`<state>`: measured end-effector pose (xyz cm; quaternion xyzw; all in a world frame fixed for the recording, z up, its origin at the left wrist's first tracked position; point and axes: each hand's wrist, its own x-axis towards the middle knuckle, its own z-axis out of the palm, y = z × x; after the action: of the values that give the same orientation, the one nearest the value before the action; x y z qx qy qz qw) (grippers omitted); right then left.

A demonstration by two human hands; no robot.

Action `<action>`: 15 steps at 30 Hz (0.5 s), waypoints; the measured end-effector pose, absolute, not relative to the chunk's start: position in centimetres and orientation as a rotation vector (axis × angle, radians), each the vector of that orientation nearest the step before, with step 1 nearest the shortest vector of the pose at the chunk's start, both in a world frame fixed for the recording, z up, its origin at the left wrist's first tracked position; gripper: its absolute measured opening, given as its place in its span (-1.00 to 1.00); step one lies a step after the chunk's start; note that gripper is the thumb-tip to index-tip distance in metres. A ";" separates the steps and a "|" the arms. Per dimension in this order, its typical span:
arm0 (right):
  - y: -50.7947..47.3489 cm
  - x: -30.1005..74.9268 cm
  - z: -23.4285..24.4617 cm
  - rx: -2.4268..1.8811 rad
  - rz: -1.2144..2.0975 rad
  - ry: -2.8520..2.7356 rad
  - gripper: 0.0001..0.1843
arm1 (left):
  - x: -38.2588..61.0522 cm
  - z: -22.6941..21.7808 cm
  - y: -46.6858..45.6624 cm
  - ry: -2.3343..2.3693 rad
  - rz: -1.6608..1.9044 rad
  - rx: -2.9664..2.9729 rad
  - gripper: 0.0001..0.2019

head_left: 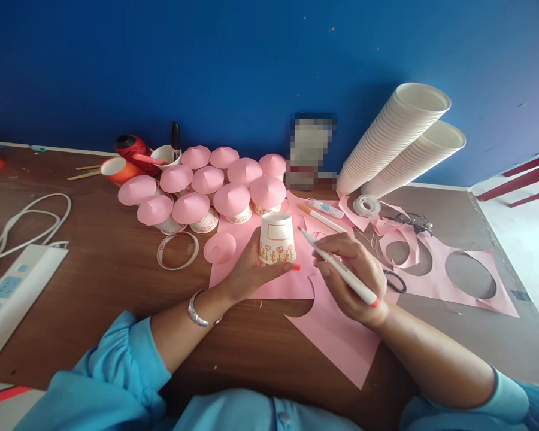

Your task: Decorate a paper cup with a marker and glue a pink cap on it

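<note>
My left hand (pixel 247 269) is closed round an upturned white paper cup (pixel 277 237) with orange drawings, held above the pink paper (pixel 341 341) on the brown table (pixel 117 281). An orange pen cap sticks out beside its fingers. My right hand (pixel 353 272) grips a white marker (pixel 341 269) with an orange end. The marker's tip is right next to the cup's right side. Behind them stands a group of several cups topped with pink paper cones (pixel 206 185).
Two leaning stacks of white cups (pixel 399 137) rest at the back right. A glue tube (pixel 326 208), tape roll (pixel 366 205), scissors (pixel 395 280) and cut pink sheets (pixel 471 278) lie right. A power strip (pixel 13 293) with cables lies left, and a clear ring (pixel 178 250) nearby.
</note>
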<state>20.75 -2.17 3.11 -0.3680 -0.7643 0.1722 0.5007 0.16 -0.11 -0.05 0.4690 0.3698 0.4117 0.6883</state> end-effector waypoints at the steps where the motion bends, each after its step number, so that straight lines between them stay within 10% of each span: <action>1: -2.3 20.6 2.9 -0.864 0.376 -1.844 -0.74 | 0.1 -0.1 -0.1 0.837 0.926 1.058 -0.44; 15: -1.5 21.2 3.2 -0.758 0.383 -1.887 -0.69 | 0.0 -0.5 -0.1 0.810 0.883 1.006 -0.43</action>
<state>21.19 -1.53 3.19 -0.3149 -0.7840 0.1591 0.5108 -0.01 -0.10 -0.53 0.4533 0.3648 0.3978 0.7094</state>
